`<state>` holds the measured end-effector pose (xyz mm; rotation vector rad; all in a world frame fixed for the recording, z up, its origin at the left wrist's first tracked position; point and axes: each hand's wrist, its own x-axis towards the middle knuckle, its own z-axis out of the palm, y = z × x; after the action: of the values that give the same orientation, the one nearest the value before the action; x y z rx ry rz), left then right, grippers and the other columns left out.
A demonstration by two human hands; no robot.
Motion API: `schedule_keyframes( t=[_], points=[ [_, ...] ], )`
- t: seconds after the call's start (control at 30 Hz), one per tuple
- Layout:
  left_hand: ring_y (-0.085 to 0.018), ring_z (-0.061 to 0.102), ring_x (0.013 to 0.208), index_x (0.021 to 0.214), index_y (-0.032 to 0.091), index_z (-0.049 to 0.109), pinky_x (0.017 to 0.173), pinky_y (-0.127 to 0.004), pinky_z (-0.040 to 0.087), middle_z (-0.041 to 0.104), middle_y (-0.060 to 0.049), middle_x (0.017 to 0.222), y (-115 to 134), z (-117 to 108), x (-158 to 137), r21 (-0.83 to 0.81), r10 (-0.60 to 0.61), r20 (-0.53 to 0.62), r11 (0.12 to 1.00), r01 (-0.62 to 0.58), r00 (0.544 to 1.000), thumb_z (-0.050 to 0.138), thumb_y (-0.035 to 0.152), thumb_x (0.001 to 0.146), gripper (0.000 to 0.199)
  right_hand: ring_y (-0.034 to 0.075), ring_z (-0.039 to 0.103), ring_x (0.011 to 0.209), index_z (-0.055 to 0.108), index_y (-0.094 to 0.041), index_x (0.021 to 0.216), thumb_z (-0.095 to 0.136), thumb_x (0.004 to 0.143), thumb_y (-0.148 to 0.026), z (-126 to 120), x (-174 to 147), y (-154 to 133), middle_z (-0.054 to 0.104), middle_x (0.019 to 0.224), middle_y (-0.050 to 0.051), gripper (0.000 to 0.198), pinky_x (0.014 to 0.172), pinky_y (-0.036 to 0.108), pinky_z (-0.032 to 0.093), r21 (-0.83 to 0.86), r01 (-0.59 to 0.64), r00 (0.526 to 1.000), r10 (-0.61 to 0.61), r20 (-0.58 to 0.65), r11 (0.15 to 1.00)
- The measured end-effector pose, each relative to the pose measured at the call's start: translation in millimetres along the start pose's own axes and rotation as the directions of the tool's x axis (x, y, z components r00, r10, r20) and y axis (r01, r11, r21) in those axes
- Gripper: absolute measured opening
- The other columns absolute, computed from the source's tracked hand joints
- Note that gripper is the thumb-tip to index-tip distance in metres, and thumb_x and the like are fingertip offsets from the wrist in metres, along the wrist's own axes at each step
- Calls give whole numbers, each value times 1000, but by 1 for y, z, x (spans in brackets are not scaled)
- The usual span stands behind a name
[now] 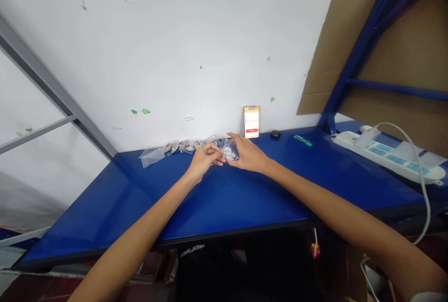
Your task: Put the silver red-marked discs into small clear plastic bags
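A small clear plastic bag [231, 150] with shiny, crinkled reflections is between my two hands, above the blue tabletop [224, 199]. My left hand [206, 158] pinches its left edge with thumb and fingers. On the other side, my right hand [250, 153] curves around the bag, thumb and fingers against its edges. What is inside cannot be made out. Behind my left hand, several clear packets [187, 145] with red marks lie in a row along the wall. A flat transparent bag [152, 156] rests at the left end of that row.
A phone [252, 122] with a lit screen leans on the white wall. Right of it are a small black object [275, 133] and a green object [303, 140]. A white power strip [388, 155] with a plug and cable lies at the right, near blue metal posts [357, 45].
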<state>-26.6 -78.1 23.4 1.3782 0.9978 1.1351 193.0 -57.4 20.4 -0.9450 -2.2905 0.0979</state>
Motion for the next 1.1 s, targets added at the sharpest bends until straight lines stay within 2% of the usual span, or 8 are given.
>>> schedule_keyframes(
  t=[0.13,0.33,0.47,0.7,0.87,0.97,1.03,1.1],
  points=[
    [-17,73,69,97,18,60,60,-26,59,72,-2,80,3,1,-1,27,-24,29,999,23,999,84,30,79,31,39,65,114,42,-17,155,76,85,-28,-3,0,3,65,126,18,80,99,54,52,6,7,1000,-7,11,1000],
    [-16,70,72,94,15,70,65,-28,59,74,-7,88,0,-4,1,86,-31,101,996,22,994,79,45,87,32,37,64,119,45,-17,153,75,85,-26,-6,-1,-3,64,136,19,75,99,49,51,50,116,992,-118,43,992],
    [-16,66,66,86,15,72,62,-27,56,72,-5,76,-3,-6,3,178,-10,140,984,-15,990,84,47,83,35,36,64,120,45,-18,151,75,87,-29,-3,-2,-3,63,139,18,72,101,48,49,42,127,990,-129,50,991],
    [-14,60,55,82,17,71,54,-24,48,64,1,62,-9,-8,5,387,74,8,919,-71,997,80,40,83,25,34,65,113,55,-19,133,73,88,-31,-4,-1,-8,67,129,15,50,96,45,47,14,106,991,-107,80,994],
    [-15,61,61,90,18,73,60,-26,49,69,-1,72,-9,-8,6,392,134,44,909,-141,990,80,46,85,30,30,66,102,57,-21,124,74,85,-30,-13,0,-2,69,115,11,44,84,38,48,29,48,994,-50,102,998],
    [-16,62,67,96,19,73,63,-27,49,72,-2,81,-7,-12,7,385,168,10,909,-159,986,70,51,94,32,29,66,95,57,-22,124,77,86,-36,-22,2,13,71,109,9,46,78,36,47,38,-27,992,23,122,999],
    [-18,64,71,97,20,73,66,-28,49,74,-3,86,-6,-20,10,491,222,-23,852,-183,975,62,48,99,30,28,66,93,57,-22,124,77,86,-38,-28,2,26,71,108,9,46,76,35,46,30,-77,990,73,118,997],
    [-21,66,78,96,21,75,73,-30,50,76,-5,88,-6,-33,15,660,292,9,717,-225,956,61,39,98,23,28,67,91,57,-22,124,77,87,-39,-32,2,38,72,107,9,46,74,34,46,17,-112,988,109,109,994]
  ],
)
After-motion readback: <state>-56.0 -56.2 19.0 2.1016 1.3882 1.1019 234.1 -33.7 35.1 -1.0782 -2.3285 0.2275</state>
